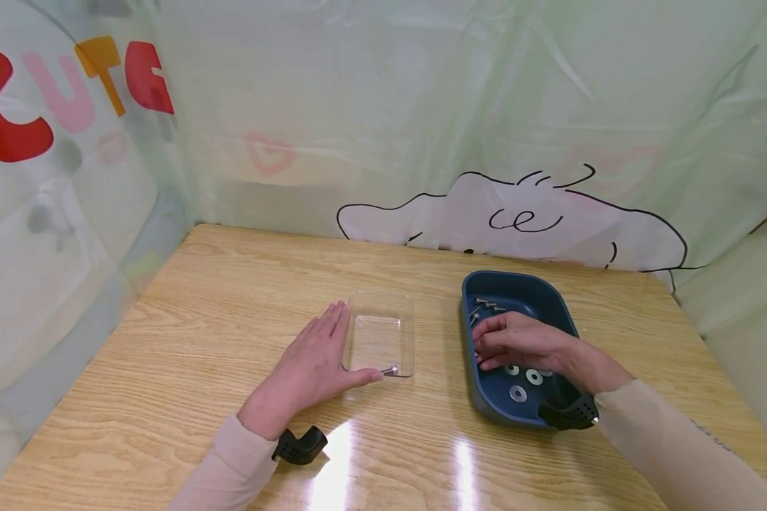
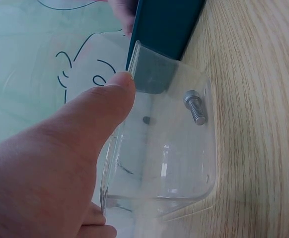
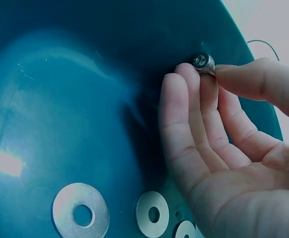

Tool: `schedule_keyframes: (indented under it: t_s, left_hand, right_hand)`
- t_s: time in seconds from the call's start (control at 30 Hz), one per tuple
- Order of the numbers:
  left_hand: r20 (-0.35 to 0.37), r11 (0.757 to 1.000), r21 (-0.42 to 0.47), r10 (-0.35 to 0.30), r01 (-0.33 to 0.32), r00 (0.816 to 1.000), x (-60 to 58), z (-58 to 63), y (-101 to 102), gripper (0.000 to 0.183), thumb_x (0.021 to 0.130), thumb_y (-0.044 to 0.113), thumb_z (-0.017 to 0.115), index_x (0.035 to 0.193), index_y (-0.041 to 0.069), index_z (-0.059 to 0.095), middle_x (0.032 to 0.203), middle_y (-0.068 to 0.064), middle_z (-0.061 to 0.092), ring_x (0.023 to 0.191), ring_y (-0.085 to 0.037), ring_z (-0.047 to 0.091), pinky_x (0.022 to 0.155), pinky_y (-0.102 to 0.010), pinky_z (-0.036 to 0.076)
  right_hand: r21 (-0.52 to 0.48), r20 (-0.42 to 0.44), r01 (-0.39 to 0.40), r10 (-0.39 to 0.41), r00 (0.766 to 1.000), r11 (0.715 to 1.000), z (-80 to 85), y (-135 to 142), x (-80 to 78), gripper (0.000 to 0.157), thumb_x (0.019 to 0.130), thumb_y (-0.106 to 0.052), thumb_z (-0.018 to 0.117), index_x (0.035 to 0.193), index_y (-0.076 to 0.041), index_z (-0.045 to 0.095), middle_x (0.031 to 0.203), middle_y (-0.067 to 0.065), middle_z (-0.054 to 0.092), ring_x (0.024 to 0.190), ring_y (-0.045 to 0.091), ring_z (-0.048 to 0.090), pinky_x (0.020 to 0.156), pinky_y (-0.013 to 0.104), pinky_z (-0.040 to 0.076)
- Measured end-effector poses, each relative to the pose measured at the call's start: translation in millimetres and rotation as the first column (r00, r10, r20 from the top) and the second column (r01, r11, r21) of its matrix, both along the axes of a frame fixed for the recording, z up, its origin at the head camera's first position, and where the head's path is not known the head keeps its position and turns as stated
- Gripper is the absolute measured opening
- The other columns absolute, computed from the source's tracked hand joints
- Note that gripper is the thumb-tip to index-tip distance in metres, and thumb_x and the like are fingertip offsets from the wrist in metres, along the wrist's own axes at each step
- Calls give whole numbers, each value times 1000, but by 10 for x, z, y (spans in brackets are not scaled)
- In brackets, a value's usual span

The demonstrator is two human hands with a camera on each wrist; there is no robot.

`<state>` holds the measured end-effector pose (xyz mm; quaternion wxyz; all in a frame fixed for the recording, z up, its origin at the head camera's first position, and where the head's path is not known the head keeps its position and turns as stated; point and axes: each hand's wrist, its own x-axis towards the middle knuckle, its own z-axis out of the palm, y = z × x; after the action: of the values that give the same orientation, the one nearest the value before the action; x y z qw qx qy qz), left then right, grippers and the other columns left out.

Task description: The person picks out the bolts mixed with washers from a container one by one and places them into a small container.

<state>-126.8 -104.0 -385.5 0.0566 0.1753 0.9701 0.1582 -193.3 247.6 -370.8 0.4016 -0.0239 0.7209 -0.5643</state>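
On the table, a clear plastic box (image 1: 378, 341) stands beside my left hand (image 1: 313, 358). Straight fingers lie along its left side, and the thumb reaches across its near rim. A single silver bolt (image 2: 195, 106) lies inside the box, close to the near wall. My right hand (image 1: 524, 342) is inside a dark blue tray (image 1: 479, 401) on the right. Between thumb and fingertips it pinches a small bolt (image 3: 204, 63), whose socket head shows in the right wrist view. Flat metal washers (image 3: 81, 210) lie on the tray floor below that hand.
Several more bolts (image 1: 486, 305) lie in the far left part of the tray. A wooden table (image 1: 185, 341) carries both containers. Printed cloth (image 1: 383, 113) hangs behind and at the sides. Each wrist wears a black camera mount (image 1: 300, 446).
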Motion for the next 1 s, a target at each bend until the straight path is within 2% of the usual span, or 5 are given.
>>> schedule_keyframes:
  t_s: [0.23,0.43,0.73,1.0]
  left_hand:
    - [1,1000,3,-2,2,1000,5,1,9,114,83,78,53,158,1,14,166,-15,14,154,-29,15,126,-47,19]
    - [5,1000,2,-3,3,1000,5,5,12,114,83,77,54,158,1,15,166,-15,13,154,-29,15,126,-47,18]
    - [-1,1000,25,3,-3,1000,0,-1,16,115,83,75,57,158,0,14,165,-17,16,154,-30,16,125,-48,19]
    - [-12,1000,28,3,-3,1000,9,-14,13,116,83,76,56,158,0,13,165,-17,16,154,-30,16,125,-48,20]
  right_hand:
    - [29,-38,14,-12,999,999,17,29,25,19,96,-10,56,113,0,59,100,7,63,96,22,67,91,35,59]
    - [16,-51,38,-37,998,999,56,67,53,20,96,-9,55,113,1,57,99,8,63,98,23,68,93,36,58]
    - [-1,-99,49,-49,994,999,141,107,64,31,99,-11,55,123,7,61,110,10,67,98,21,69,90,31,59]
    - [-37,-157,46,-51,986,998,206,115,59,33,99,-12,56,124,11,58,109,12,68,93,18,68,87,28,59]
